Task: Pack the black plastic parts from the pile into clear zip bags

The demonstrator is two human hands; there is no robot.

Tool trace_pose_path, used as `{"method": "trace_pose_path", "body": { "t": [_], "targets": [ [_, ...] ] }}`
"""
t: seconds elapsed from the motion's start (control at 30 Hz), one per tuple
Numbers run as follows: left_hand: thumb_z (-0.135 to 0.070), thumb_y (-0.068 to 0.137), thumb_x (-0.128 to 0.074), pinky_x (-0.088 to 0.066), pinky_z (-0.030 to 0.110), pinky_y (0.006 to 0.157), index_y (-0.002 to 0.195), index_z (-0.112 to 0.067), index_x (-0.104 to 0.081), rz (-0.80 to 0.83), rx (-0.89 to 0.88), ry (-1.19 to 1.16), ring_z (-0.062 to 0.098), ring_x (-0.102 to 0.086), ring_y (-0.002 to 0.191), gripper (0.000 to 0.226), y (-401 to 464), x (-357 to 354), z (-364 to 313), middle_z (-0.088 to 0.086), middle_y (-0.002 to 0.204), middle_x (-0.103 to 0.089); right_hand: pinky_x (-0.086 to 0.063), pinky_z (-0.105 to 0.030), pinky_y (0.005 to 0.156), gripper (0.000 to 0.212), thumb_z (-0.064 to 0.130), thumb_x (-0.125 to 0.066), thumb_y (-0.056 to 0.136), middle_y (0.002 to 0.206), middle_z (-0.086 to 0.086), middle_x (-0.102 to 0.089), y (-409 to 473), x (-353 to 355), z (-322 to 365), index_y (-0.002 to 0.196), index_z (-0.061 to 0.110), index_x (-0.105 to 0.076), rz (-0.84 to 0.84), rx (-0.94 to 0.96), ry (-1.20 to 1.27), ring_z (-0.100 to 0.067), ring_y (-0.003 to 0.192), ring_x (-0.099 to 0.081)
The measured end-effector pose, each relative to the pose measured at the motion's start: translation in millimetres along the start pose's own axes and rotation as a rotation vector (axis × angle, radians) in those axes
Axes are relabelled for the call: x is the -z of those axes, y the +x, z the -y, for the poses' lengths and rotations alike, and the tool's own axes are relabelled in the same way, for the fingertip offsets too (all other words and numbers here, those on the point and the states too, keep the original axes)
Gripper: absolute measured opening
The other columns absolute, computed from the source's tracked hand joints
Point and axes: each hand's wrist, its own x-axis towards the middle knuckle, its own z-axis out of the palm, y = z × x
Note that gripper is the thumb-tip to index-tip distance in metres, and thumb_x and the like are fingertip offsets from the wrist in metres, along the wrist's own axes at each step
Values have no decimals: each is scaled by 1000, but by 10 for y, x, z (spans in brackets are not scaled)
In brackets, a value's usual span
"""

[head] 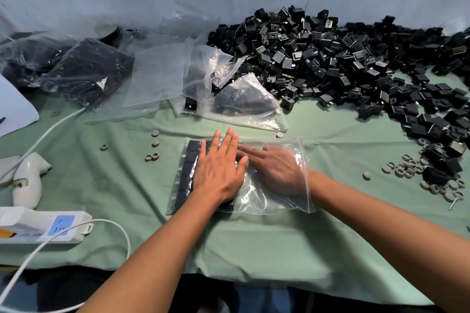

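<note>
Two bare forearms reach in from the lower edge onto the green cloth covering the tabletop (254, 244). Left hand (218, 170) lies flat with straight fingers, pressing down on top of a clear zip bag (274, 201) that rests on the cloth in front of the person. Right hand (277, 170) is inside this bag through its open right end, fingers extended and fairly flat, seen through the plastic; it grips nothing that shows. Rows of black plastic parts (187, 173) sit packed in the bag's left half, partly under the left palm.

Beyond and to the right, the pile of loose black parts (330, 58) spreads along the back wall and down the right side. Between it and the hands lie crumpled clear bags (244, 101), one holding a few black parts. Filled bags (84, 71) lie at the far left. Small grey rings (407, 168) are scattered by the pile's right edge, and a few more sit left of the hands. A white power strip (43, 226) with its cable lies at the near left, with a white tool (28, 180) just behind it.
</note>
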Motion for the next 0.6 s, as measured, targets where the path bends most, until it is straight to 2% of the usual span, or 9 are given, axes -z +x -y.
{"method": "trace_pose_path", "body": {
  "t": [0.07, 0.17, 0.27, 0.4, 0.47, 0.53, 0.6],
  "targets": [
    [-62, 94, 4, 6, 50, 127, 162, -25, 6, 0, -1, 1, 20, 15, 156, 77, 4, -1, 2, -6, 168, 16, -33, -27, 64, 50, 31, -31, 104, 159, 3, -44, 4, 11, 5, 153, 29, -44, 16, 10, -26, -17, 57, -45],
    [-60, 99, -5, 4, 50, 127, 163, -24, 3, -5, -3, 4, 19, 11, 157, 73, 11, -9, 7, -7, 169, 12, -33, -27, 64, 53, 31, -36, 99, 158, 5, -46, -1, -1, -5, 151, 30, -48, -5, -5, -53, -19, 58, -49],
    [-59, 100, -8, 2, 51, 127, 163, -23, 0, -9, -4, 12, 19, 7, 158, 73, 10, -8, 14, -6, 170, 8, -41, -31, 63, 54, 30, -35, 99, 161, 7, -41, -11, -17, -14, 152, 31, -43, 20, -24, -44, -20, 59, -47],
    [-58, 100, -6, 1, 51, 127, 163, -23, 2, 2, -3, 20, 19, 8, 158, 73, 8, 12, -4, -6, 170, 8, -42, -30, 57, 49, 40, -23, 107, 162, 9, -38, -24, -37, -47, 156, 37, -32, 53, -36, -61, -20, 59, -48],
    [-58, 99, -4, 1, 51, 127, 163, -23, 3, 5, 0, 20, 19, 9, 157, 73, -3, 17, -8, -5, 170, 10, -49, -34, 61, 52, 45, -17, 109, 158, 6, -46, -26, -39, -62, 153, 34, -42, 42, -53, -55, -20, 66, -53],
    [-58, 99, -2, 1, 51, 127, 163, -23, 4, 7, 0, 16, 19, 11, 157, 73, -3, 22, -6, -5, 170, 12, -53, -38, 70, 49, 43, -25, 112, 146, -1, -59, -38, -29, -51, 139, 23, -61, -13, -53, -14, -18, 79, -59],
    [-58, 100, -1, 1, 52, 127, 162, -23, 7, 15, 0, 16, 20, 13, 156, 72, 2, 21, -10, -4, 169, 15, -53, -37, 72, 41, 37, -34, 112, 135, -4, -65, -48, -38, -37, 124, 18, -69, -62, 6, -24, -13, 88, -57]
  ]
}}
